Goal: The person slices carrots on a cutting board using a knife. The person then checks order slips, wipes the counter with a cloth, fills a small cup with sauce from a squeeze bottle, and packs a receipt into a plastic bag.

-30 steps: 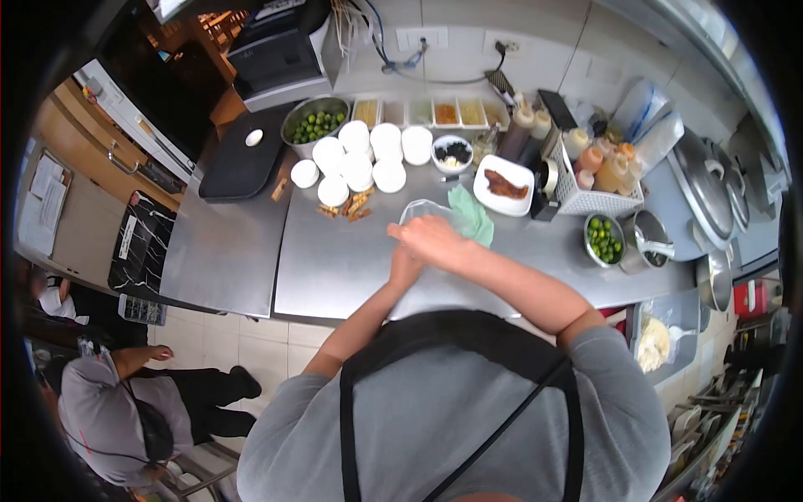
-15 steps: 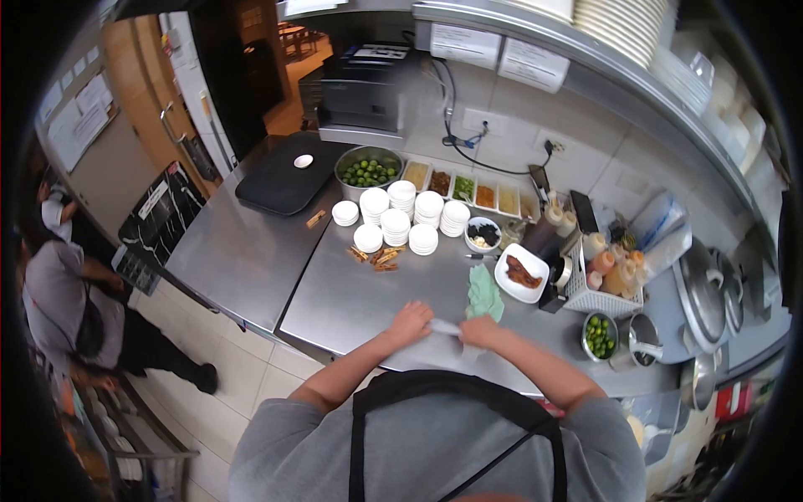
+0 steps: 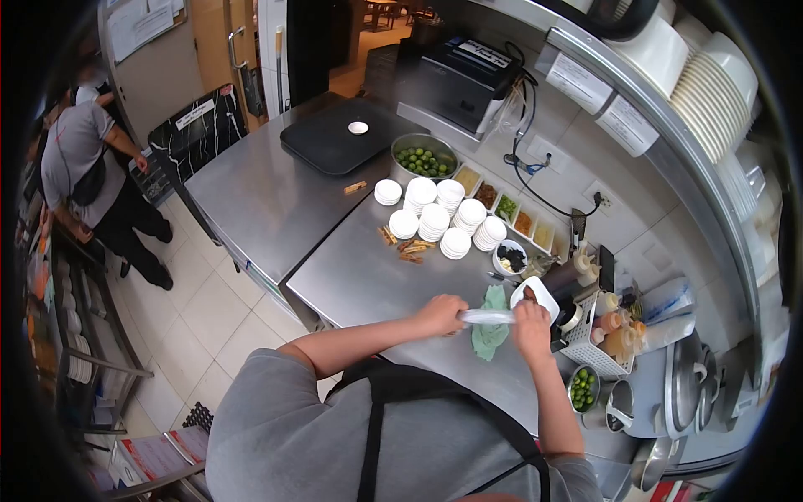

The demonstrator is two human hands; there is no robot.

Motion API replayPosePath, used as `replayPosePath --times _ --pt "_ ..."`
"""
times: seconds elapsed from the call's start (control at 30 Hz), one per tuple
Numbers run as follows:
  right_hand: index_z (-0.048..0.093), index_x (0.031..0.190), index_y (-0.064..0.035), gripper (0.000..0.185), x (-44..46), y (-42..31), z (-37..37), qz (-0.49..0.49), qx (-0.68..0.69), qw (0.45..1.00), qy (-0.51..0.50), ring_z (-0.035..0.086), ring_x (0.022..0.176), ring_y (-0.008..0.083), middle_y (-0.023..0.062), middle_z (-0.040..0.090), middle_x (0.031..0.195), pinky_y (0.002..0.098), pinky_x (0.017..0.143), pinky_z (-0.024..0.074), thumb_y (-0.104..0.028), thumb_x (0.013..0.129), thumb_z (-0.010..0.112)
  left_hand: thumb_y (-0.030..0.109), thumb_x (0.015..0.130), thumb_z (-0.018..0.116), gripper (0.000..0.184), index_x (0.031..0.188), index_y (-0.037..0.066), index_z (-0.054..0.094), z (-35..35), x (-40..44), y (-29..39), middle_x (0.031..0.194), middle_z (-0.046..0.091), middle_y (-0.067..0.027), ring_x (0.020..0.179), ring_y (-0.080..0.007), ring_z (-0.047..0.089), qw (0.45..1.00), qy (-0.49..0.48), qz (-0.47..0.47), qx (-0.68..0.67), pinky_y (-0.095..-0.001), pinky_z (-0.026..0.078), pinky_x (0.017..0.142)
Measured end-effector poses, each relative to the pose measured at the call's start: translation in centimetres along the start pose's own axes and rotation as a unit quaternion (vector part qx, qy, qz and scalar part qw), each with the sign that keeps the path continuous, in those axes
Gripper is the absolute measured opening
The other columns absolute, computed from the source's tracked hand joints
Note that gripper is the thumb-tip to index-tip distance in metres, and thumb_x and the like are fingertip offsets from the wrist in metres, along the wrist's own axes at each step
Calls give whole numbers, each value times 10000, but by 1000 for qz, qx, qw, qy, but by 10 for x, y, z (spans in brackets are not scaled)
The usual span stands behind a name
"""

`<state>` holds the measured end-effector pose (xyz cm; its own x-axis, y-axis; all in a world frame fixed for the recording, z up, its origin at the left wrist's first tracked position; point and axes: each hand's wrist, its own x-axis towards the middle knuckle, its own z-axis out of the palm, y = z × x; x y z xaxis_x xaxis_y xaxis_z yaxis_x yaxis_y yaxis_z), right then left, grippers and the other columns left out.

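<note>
A whitish, see-through strip of plastic [image 3: 488, 316], perhaps a rolled-up bag, is stretched between my two hands above the steel counter. My left hand [image 3: 442, 316] is closed around one end of it. At the other end, my right hand [image 3: 531, 325] grips the plastic, just in front of a white square dish [image 3: 544, 294]. My right hand partly hides that dish and the brown food in it. Beneath the plastic lies a crumpled green cloth [image 3: 490, 339] on the counter.
Stacks of small white dishes [image 3: 433, 219] stand mid-counter beside wooden clips [image 3: 410, 247]. Behind are a pot of limes [image 3: 423, 159] and a row of topping containers [image 3: 505, 207]. A bottle basket [image 3: 585, 335] is at right. Another person [image 3: 88, 167] stands at far left.
My hands have lifted the plastic off the counter front and moved it right, over the green cloth. The camera view has turned, and the person at left now stands farther back.
</note>
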<state>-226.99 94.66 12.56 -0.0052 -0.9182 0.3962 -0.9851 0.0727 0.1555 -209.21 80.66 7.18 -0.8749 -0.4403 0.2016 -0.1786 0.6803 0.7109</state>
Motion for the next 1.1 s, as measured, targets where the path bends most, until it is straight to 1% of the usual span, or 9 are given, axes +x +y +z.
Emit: replayPosePath --times 0.13,0.2,0.3,0.43,0.63,0.7,0.73,0.93,1.1 --pt "499 934 -56 153 -33 2 86 116 415 902 -17 540 878 263 108 533 894 344 750 422 -68 783 522 138 653 675 221 835 22 632 24 27 28 734 617 -104 612 -294 569 891 -98 -128 -425 -366 457 599" --pt "508 892 -17 134 -61 -40 261 149 58 982 97 541 937 265 131 546 924 366 737 425 -126 821 476 164 640 680 211 800 32 644 55 41 20 710 621 -137 585 -292 573 847 -51 -131 -512 -365 451 562" --pt "498 941 -42 161 -18 -102 106 132 396 908 35 574 804 268 144 557 920 410 701 446 -159 901 396 183 643 674 174 735 39 642 59 41 -18 672 598 -162 598 -288 576 989 77 -45 -116 -364 442 555" --pt "529 913 -14 177 -3 -98 42 223 204 916 -265 556 782 369 181 566 947 431 676 447 -155 887 424 188 635 674 164 666 35 624 34 24 -26 609 566 -161 583 -290 567 991 37 -88 -92 -370 437 556" --pt "538 933 -22 170 -4 -50 58 93 337 931 102 604 712 306 131 591 887 418 668 483 -176 894 476 119 680 635 125 707 6 589 8 20 2 676 577 -157 612 -306 550 979 99 -43 -173 -388 436 574" --pt "553 923 -39 158 0 -48 59 403 720 564 -29 605 753 189 86 599 896 315 706 492 -162 909 455 91 697 639 109 749 14 581 0 19 14 733 579 -138 724 -293 533 976 150 55 -151 -382 433 632" --pt "562 911 -29 181 3 -48 57 406 737 539 -28 592 739 140 75 592 883 272 700 493 -174 919 452 91 697 639 109 749 14 581 -2 17 19 733 579 -138 724 -293 533 976 149 55 -150 -382 433 632" --pt "559 894 1 173 14 -36 24 292 521 800 -65 576 757 136 59 576 866 262 713 466 -150 908 475 124 652 707 203 785 31 585 -20 16 33 750 562 -113 871 -288 484 981 156 99 -56 -369 411 715" --pt "566 919 -10 98 27 -28 -17 218 617 755 43 511 920 138 55 521 966 251 816 385 -75 864 518 119 704 702 217 874 14 619 -36 12 45 834 572 -68 864 -188 531 940 -30 5 -341 -305 413 773"
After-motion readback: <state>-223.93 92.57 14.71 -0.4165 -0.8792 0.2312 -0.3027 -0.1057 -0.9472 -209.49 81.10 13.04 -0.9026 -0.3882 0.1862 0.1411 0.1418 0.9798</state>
